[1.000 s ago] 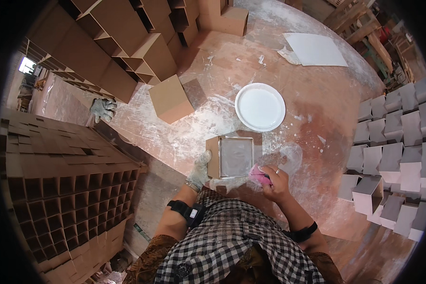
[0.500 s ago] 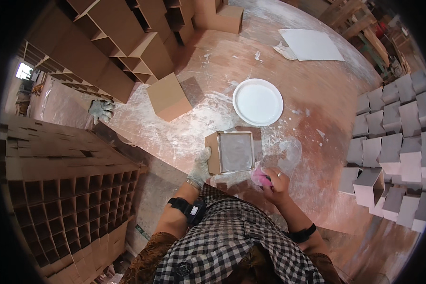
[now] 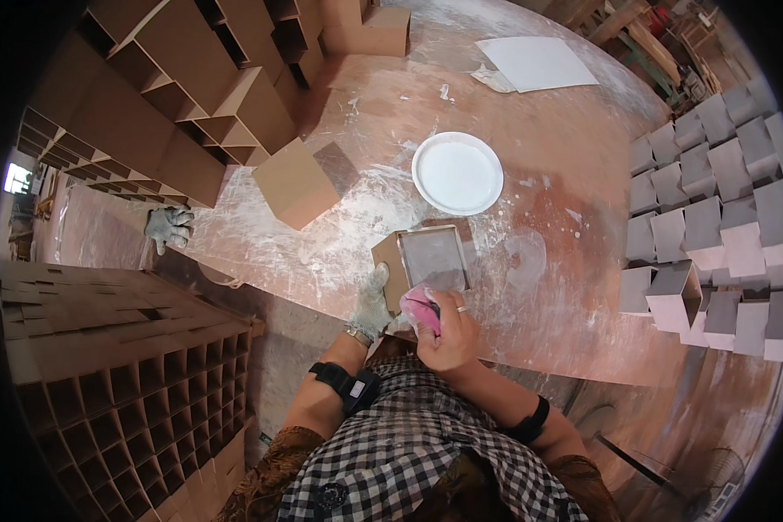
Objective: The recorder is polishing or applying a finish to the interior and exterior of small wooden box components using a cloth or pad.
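A small brown cardboard box [image 3: 391,258] sits in front of me, its upper face [image 3: 432,257] coated grey and wet-looking, with a pale rim around it. My left hand [image 3: 372,302], in a whitish work glove, grips the box at its left side and near corner. In my bare right hand [image 3: 451,332] is a pink sponge [image 3: 421,309] smeared with white. The sponge is at the near edge of the grey face, close to the left hand's fingers. Beyond the box stands a round white dish [image 3: 458,173] with white liquid inside.
Another brown box [image 3: 297,184] sits to the left of the dish, in front of stacked brown boxes [image 3: 178,56]. Rows of grey-white boxes [image 3: 718,217] stand at right. A glove [image 3: 169,228] lies at the table's left edge; a white sheet [image 3: 539,63] lies far off. Cardboard grids [image 3: 139,383] are stacked lower left.
My right hand has moved left with the pink sponge, from beside the box's near right corner to its near edge. The left hand keeps its grip; the view has shifted slightly.
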Motion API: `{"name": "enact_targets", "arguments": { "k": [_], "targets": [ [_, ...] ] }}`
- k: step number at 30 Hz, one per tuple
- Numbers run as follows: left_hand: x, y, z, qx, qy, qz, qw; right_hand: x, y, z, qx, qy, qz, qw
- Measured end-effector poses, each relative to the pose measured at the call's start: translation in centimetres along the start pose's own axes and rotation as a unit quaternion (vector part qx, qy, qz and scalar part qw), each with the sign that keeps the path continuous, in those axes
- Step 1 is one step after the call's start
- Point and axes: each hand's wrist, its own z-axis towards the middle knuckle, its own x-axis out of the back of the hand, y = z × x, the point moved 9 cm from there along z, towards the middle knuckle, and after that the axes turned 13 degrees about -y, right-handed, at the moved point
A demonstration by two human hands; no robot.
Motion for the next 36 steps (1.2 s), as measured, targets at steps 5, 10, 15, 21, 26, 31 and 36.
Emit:
{"name": "enact_targets", "arguments": {
  "k": [5,10,15,21,26,31,36],
  "targets": [
    [2.3,1.2,0.1,-0.044,0.019,0.075,0.996,2.9,5.0,-1.4,-0.095,0.099,-0.002,0.991],
    [2.1,1.5,0.4,-0.059,-0.013,0.082,0.995,5.3,8.4,-2.3,-0.182,0.179,0.013,0.967],
    [1.4,0.9,0.3,-0.014,0.006,0.051,0.999,1.9,0.9,-1.1,0.065,0.086,0.007,0.994],
    [0.3,1.0,0.0,-0.010,0.001,0.041,0.999,4.3,6.9,-1.4,-0.139,0.135,-0.014,0.981],
    [0.5,1.3,-0.2,-0.011,0.023,0.034,0.999,5.0,13.1,-1.8,-0.214,0.172,0.235,0.932],
    [-0.4,0.9,-0.1,0.017,-0.016,0.026,0.999,3.2,9.9,1.6,-0.131,0.070,0.120,0.982],
    [0.0,1.1,-0.1,-0.006,0.004,0.041,0.999,2.7,9.6,8.9,-0.110,0.062,-0.053,0.991]
  ]
}}
